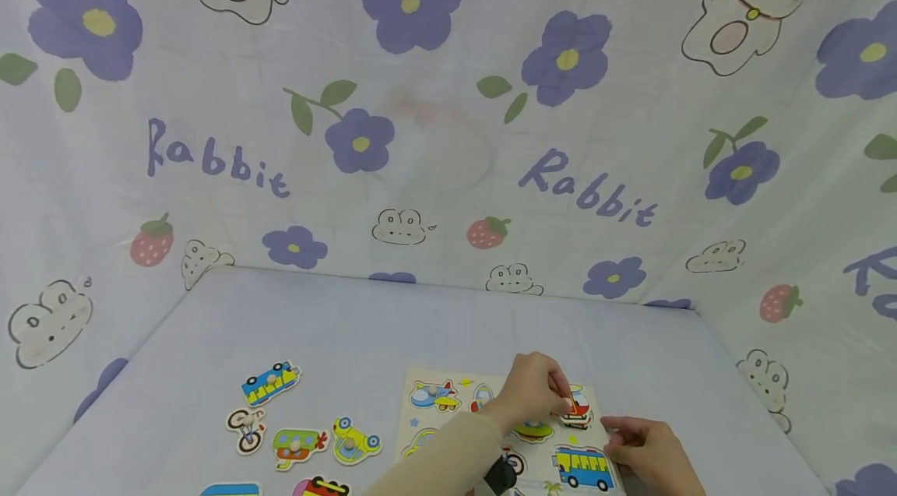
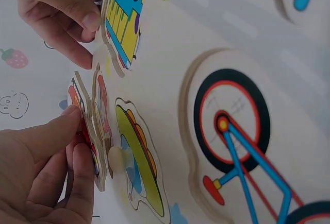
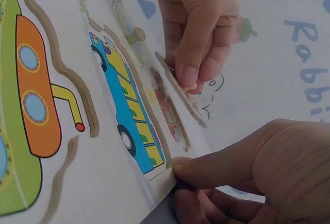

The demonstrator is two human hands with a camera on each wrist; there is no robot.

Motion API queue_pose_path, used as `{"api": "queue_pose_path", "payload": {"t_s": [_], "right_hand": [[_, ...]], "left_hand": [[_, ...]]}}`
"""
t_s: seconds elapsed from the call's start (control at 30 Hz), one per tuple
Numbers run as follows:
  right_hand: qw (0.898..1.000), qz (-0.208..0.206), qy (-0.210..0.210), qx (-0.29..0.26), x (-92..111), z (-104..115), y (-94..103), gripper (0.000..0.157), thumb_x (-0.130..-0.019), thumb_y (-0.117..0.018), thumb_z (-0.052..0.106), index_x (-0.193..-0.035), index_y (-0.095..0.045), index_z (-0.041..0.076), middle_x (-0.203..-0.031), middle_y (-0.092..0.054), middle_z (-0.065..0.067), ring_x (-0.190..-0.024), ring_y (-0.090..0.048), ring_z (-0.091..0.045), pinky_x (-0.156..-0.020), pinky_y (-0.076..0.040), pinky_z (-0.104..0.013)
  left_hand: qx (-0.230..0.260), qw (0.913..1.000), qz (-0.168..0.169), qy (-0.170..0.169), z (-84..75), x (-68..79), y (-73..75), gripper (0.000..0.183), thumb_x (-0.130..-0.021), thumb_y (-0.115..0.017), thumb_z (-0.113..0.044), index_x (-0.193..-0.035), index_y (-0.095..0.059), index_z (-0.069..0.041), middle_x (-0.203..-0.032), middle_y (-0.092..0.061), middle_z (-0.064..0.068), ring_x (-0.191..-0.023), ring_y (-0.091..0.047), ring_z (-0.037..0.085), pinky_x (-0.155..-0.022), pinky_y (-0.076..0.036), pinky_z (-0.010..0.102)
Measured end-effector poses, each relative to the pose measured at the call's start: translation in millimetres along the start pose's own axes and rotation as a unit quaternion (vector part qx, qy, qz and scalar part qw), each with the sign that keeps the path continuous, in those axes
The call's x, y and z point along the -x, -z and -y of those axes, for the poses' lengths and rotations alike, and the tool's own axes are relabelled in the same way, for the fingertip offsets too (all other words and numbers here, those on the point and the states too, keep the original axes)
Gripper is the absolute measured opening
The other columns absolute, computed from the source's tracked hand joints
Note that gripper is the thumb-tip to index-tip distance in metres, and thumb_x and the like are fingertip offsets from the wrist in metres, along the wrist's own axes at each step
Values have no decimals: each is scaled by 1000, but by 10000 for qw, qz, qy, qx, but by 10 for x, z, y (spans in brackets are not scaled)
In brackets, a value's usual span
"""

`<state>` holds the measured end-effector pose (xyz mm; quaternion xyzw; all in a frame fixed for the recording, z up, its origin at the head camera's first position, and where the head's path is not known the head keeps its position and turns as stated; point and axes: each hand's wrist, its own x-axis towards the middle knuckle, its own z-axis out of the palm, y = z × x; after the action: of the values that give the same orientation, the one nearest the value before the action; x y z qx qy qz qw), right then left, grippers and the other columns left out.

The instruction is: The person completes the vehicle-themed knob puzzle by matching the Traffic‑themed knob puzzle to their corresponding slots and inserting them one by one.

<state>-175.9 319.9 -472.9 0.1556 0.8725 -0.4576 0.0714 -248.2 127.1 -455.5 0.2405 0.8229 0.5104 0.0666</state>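
Note:
My left hand (image 1: 530, 387) pinches a red vehicle puzzle piece (image 2: 90, 126) between thumb and fingers. The piece stands tilted close over its matching red recess (image 1: 578, 424), at the upper right of the wooden puzzle board (image 1: 543, 471). My right hand (image 1: 652, 453) grips the board's right edge, thumb on top and fingers curled below, as the right wrist view shows. Beside the held piece, a green flying saucer piece (image 2: 136, 154) with a wooden knob sits in the board. The printed bus recess (image 1: 583, 468) and bicycle recess (image 2: 232, 126) hold no pieces.
Left of the board lie loose knobbed pieces: a bus (image 1: 271, 384), a bicycle (image 1: 247, 432), a submarine (image 1: 300, 445) and a yellow car (image 1: 355, 441). Two more are cut off below. An airplane piece (image 1: 433, 396) sits in the board. Patterned cloth walls (image 1: 448, 130) surround the table.

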Motion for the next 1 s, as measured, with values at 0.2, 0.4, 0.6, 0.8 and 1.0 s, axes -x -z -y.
{"api": "queue_pose_path", "payload": {"t_s": [0.2,0.4,0.6,0.8,1.0], "right_hand": [[10000,13,-9,-5,5,-14,-4,39,-83,-69,-7,-120,-61,-13,-81,-60,-8,-73,-57,-20,-67,-55,-33],[10000,-14,0,16,11,-16,-2,40,-83,-70,-7,-121,-61,-13,-80,-61,-7,-73,-57,-20,-66,-54,-33],[10000,-51,27,38,17,4,-4,39,-83,-70,-6,-121,-62,-12,-81,-60,-7,-73,-56,-20,-66,-54,-32],[10000,-58,6,-5,19,7,-7,37,-83,-69,-8,-119,-63,-12,-81,-60,-8,-73,-56,-21,-66,-54,-32],[10000,-26,27,-12,16,-4,-6,35,-84,-69,-8,-119,-63,-12,-81,-59,-7,-73,-55,-20,-66,-54,-33]], "left_hand": [[-141,9999,59,34,50,-32,-27,21,-72,-85,4,-70,-69,-9,-62,-60,-9,-57,-53,2,-56,-46,16],[-104,9999,104,70,100,-39,-47,20,-73,-85,3,-71,-69,-10,-62,-60,-9,-57,-54,2,-56,-46,17],[-171,9999,6,7,112,-27,-54,18,-73,-85,2,-71,-70,-9,-63,-61,-9,-58,-53,2,-57,-45,17],[-181,9996,123,-162,99,-18,-89,14,-76,-84,-1,-72,-73,-10,-63,-63,-10,-62,-53,-1,-79,-44,21],[-175,9988,360,-270,81,-17,-152,12,-76,-84,-3,-74,-74,-10,-63,-64,-12,-61,-55,-3,-79,-43,18]]}}
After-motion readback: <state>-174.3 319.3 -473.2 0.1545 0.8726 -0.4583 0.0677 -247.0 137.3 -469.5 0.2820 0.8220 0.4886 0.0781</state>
